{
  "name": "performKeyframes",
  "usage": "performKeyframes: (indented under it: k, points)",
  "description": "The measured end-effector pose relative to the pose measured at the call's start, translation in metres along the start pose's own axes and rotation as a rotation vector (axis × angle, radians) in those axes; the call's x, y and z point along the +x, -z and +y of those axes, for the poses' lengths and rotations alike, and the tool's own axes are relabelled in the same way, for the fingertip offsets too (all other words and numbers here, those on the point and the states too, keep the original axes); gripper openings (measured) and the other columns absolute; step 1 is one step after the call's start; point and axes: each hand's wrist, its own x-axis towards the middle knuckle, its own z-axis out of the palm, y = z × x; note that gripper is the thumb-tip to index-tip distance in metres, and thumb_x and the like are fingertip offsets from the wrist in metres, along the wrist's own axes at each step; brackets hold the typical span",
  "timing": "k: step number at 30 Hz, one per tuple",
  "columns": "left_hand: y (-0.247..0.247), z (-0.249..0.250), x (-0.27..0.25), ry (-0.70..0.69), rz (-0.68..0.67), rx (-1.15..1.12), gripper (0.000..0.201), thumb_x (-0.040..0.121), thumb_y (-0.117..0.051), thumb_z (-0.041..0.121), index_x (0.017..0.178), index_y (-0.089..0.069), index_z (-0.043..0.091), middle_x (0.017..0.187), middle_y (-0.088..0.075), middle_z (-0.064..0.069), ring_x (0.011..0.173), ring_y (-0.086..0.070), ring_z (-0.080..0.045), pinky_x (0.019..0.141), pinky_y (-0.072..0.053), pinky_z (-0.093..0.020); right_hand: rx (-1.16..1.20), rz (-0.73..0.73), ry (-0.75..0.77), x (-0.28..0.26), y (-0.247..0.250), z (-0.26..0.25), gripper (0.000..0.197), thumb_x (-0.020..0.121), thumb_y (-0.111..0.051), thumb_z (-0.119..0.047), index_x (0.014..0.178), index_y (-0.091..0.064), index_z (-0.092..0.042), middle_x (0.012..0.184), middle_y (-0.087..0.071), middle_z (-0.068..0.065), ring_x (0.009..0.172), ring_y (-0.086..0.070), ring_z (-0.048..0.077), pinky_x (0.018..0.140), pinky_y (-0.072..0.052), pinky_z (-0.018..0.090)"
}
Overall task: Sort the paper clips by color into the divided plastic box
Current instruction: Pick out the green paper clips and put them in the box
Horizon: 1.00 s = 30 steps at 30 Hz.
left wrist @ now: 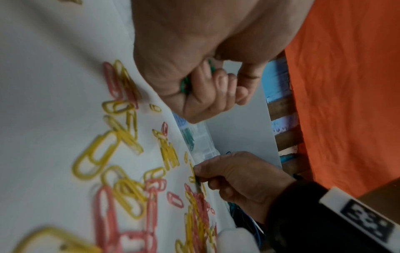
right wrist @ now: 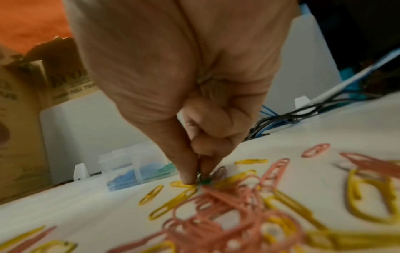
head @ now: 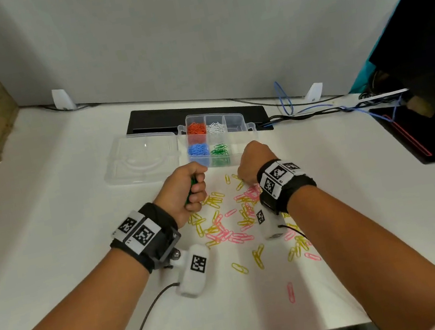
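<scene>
Left hand (head: 183, 189) fisted green wire paper clips (left wrist: 185, 85) | right hand (right wrist: 201, 164) pinched another, 12 o'clock of pile | light, slippery, snag-prone; you gripped its loop.

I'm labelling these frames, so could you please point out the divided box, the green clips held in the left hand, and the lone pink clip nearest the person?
divided box (head: 237, 117): head view, far rim.
green clips (left wrist: 185, 85): left wrist view, loop showing.
pink clip (head: 290, 292): head view, middle.
</scene>
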Motion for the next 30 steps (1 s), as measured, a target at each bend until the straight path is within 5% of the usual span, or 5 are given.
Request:
performKeyframes:
  k: [8, 12, 16, 19, 30]
  points:
    - [-0.001, -0.006, 0.004, 0.028, -0.002, 0.008, 0.028, 0.092, -0.052, 0.025, 0.066, -0.041, 0.021, 0.052, -0.030, 0.007, 0.040, -0.021, -0.008, 0.032, -0.015, -0.016, -0.045, -0.162, -0.011, 0.007, 0.006, -0.001, 0.018, 0.082, -0.067, -0.015, 0.074, -0.053, -0.009, 0.073, -0.058, 0.003, 0.064, -0.056, 0.017, 0.050, -0.040, 0.023]
    - [-0.001, -0.006, 0.006, 0.054, -0.006, -0.064, 0.028, 0.093, -0.052, 0.026, 0.067, -0.042, 0.020, 0.052, -0.031, 0.007, 0.038, -0.023, -0.007, 0.032, -0.016, -0.015, -0.109, -0.242, 0.095, 0.000, 0.024, 0.005, 0.013, 0.088, -0.064, -0.012, 0.095, -0.072, -0.004, 0.093, -0.070, 0.005, 0.083, -0.065, 0.018, 0.070, -0.054, 0.023]
    - [-0.006, -0.010, 0.008, 0.067, 0.003, -0.055, 0.028, 0.094, -0.052, 0.027, 0.069, -0.043, 0.020, 0.052, -0.033, 0.006, 0.037, -0.024, -0.007, 0.031, -0.017, -0.016, 0.082, -0.158, 0.035, -0.002, 0.027, 0.013, 0.010, 0.082, -0.071, -0.007, 0.090, -0.076, -0.003, 0.077, -0.068, 0.003, 0.067, -0.061, 0.011, 0.049, -0.046, 0.018]
    - [-0.011, -0.014, 0.009, 0.072, -0.002, -0.015, 0.028, 0.094, -0.053, 0.028, 0.069, -0.044, 0.020, 0.053, -0.032, 0.006, 0.038, -0.023, -0.007, 0.032, -0.017, -0.016, -0.015, -0.109, 0.003, 0.010, 0.006, 0.018, 0.016, 0.075, -0.076, -0.016, 0.088, -0.073, -0.007, 0.087, -0.072, 0.005, 0.083, -0.069, 0.020, 0.068, -0.058, 0.028]
    - [-0.012, -0.017, 0.011, 0.065, -0.003, 0.027, 0.028, 0.094, -0.053, 0.029, 0.069, -0.045, 0.019, 0.053, -0.033, 0.006, 0.040, -0.023, -0.007, 0.034, -0.016, -0.018, -0.165, -0.240, 0.021, 0.015, 0.002, 0.012, 0.024, 0.080, -0.068, -0.017, 0.066, -0.049, -0.011, 0.067, -0.053, 0.002, 0.058, -0.050, 0.015, 0.048, -0.035, 0.024]
